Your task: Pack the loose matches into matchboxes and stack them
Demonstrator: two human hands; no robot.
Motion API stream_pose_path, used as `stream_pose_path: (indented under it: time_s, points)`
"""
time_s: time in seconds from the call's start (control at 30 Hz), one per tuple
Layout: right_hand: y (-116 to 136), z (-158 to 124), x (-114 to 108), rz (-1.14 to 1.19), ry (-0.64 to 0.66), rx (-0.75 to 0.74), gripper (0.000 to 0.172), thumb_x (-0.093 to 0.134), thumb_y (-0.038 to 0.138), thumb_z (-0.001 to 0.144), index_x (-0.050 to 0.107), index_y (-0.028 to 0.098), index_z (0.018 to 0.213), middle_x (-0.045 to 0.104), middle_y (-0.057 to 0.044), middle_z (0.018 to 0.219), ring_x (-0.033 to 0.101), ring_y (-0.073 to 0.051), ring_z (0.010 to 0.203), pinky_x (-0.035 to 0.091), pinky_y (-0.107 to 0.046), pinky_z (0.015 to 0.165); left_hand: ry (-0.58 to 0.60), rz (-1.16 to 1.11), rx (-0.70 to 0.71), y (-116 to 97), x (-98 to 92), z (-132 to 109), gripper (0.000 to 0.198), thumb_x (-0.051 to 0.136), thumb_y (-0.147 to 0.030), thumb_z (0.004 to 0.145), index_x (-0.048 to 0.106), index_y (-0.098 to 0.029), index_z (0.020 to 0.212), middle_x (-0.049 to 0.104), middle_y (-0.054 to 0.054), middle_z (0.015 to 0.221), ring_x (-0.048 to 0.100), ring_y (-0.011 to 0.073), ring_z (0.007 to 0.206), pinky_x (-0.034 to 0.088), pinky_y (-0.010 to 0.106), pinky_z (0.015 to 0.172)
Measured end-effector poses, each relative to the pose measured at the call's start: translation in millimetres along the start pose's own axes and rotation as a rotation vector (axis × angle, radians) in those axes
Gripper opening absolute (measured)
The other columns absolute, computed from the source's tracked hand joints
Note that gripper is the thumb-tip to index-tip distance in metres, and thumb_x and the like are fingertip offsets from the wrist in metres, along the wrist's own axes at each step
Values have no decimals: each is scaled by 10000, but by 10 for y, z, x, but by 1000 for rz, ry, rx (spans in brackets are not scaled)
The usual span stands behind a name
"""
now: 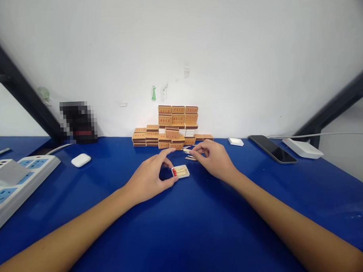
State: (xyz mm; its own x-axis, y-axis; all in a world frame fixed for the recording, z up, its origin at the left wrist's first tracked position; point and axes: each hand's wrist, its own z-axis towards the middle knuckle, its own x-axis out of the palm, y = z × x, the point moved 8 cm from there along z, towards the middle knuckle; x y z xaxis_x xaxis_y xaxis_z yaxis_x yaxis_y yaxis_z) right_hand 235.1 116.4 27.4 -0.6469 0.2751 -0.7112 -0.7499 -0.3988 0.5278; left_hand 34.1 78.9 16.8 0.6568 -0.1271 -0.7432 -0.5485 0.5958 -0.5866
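Note:
My left hand (153, 173) steadies a small white matchbox tray (185, 175), thumb at its near corner and a bent finger at the far side, index finger raised. Red-headed matches (179, 171) lie in the tray with their heads to the left. My right hand (213, 156) is closed in a pinch just beyond the tray. A pale matchstick (186, 150) shows at its fingertips. Several loose matchsticks (190, 158) lie on the blue table under and beside these fingers, partly hidden by the hand.
Stacked matchboxes (172, 119) stand against the wall behind my hands. A white earbud case (81, 160) and a power strip (25, 181) are at left. To the right lie a small white piece (235, 142), a phone (273, 148) and a white box-shaped device (302, 148) with a cable.

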Motion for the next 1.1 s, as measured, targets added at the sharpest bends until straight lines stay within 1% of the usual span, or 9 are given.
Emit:
stream_pose_path:
  time_s: [0.1,0.3,0.43,0.53,0.63,0.87,0.97,1.03,1.1]
  points:
    - [-81,83,24,-63,78,-38,80,721,239,883,778,196,847,669,-41,845,562,-173,730,424,-314,698,4,4,3,-12,6,-1,762,773,-274,860,398,-313,1522,723,-12,1090,687,211,1035,541,394,962]
    - [-90,99,221,-45,290,-40,124,759,323,865,777,202,845,668,-35,866,560,-163,733,419,-297,694,19,8,23,-46,27,-2,747,754,-285,869,392,-316,1521,719,2,1088,685,226,1036,542,420,957]
    - [-83,91,265,-40,364,-18,149,729,315,888,753,190,812,657,-34,845,564,-166,742,410,-291,685,28,15,24,-49,28,-4,746,749,-290,874,381,-312,1523,720,6,1095,682,231,1040,539,435,960]
    - [-46,75,265,-32,396,-57,146,714,290,900,727,190,796,664,-37,826,573,-186,779,408,-299,704,28,19,20,-52,27,-4,744,750,-290,874,384,-311,1522,719,12,1096,681,235,1041,539,439,960]
    - [-1,55,251,-54,390,-97,123,702,250,911,695,196,801,693,-46,840,579,-206,829,411,-317,751,33,21,28,-71,33,-6,745,749,-291,875,386,-314,1526,716,11,1088,680,235,1034,541,435,959]
    - [13,72,165,-86,294,-75,50,648,218,946,679,188,922,713,-57,865,594,-220,879,415,-320,756,34,31,53,-98,42,-17,753,747,-271,878,374,-317,1531,710,8,1093,675,235,1041,535,438,965]
    - [84,69,104,8,259,-107,145,607,256,965,723,194,1026,722,-52,884,592,-207,835,434,-331,752,34,33,57,-95,40,-24,765,746,-277,881,361,-324,1540,705,12,1104,674,237,1045,536,441,965]
    - [128,50,73,121,238,-74,187,614,333,966,745,207,1010,731,-44,867,593,-192,764,449,-333,720,31,33,64,-99,36,-27,758,742,-280,884,362,-326,1538,708,15,1103,675,240,1044,538,442,958]
    - [159,14,76,285,223,7,223,661,413,936,742,206,941,743,-40,835,613,-183,716,468,-330,688,27,35,75,-107,34,-27,749,739,-276,883,368,-321,1532,714,14,1095,679,242,1036,539,443,950]
